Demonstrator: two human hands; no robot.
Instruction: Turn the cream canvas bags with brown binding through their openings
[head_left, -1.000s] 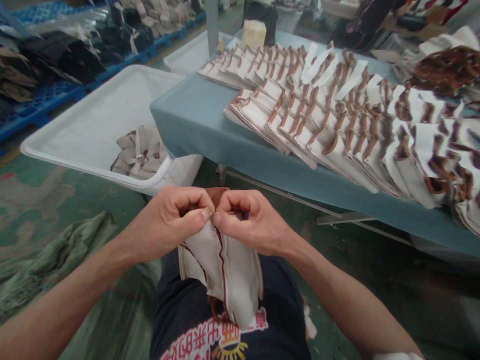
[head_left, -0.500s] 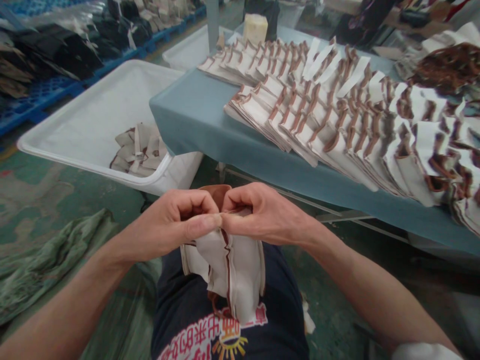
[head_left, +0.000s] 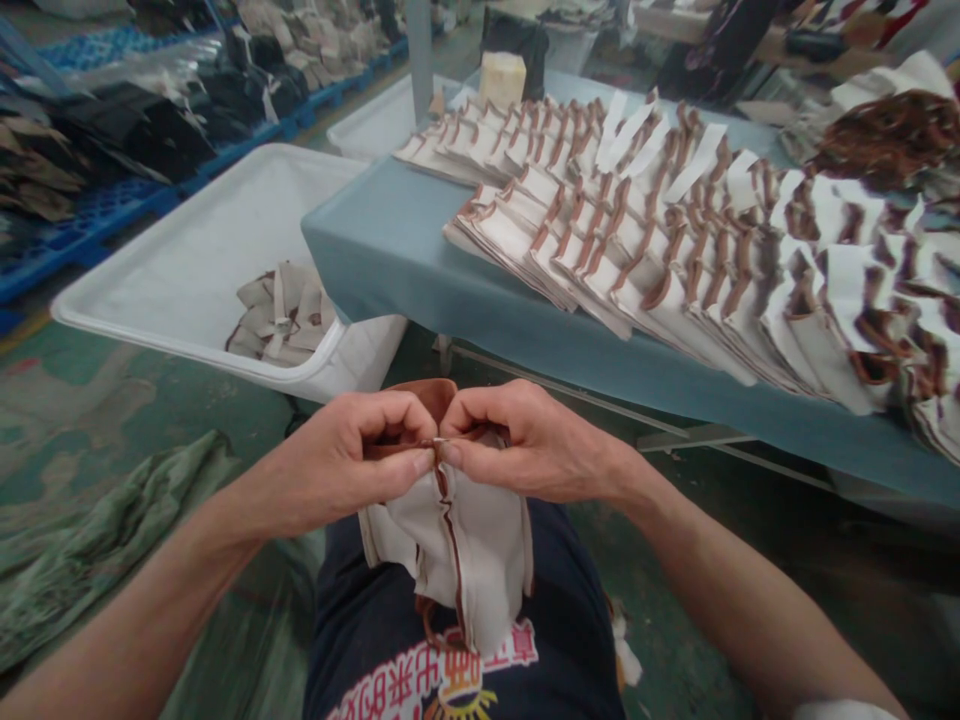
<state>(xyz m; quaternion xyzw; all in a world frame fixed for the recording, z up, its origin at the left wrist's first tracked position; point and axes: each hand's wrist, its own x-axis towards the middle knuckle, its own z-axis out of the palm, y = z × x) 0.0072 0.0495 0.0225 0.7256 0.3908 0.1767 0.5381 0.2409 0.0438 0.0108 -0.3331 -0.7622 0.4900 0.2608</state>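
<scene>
Head view. A cream fabric piece (head_left: 469,545) with brown edging is held low in the middle of the frame, over the person's lap and in front of a dark printed shirt (head_left: 450,670). Its top edge is pinched from both sides. The left hand (head_left: 352,455) is closed on it, thumb pressed flat against the brown seam. The right hand (head_left: 517,440) is closed on it too, and the two thumb tips are brought together at the seam. A brown flap of the piece is seen standing up behind the knuckles. The rest hangs down between the wrists, loosely folded.

Beyond the hands, a table (head_left: 390,240) covered in blue-grey cloth is seen, well apart from the held piece. Rows of like pieces (head_left: 637,250) are laid on it, overlapped like shingles, the brown edges turned up. A pale block (head_left: 502,78) is stood at the far end. A heap of brown trim (head_left: 885,130) is seen at the far right.

To the left of the table, a white tub (head_left: 187,260) is set on the floor, with a small pile of pieces (head_left: 281,315) in its near corner. A green cloth (head_left: 97,530) is spread on the floor under the left forearm. Blue pallets (head_left: 97,200) stacked with dark goods are lined along the far left.
</scene>
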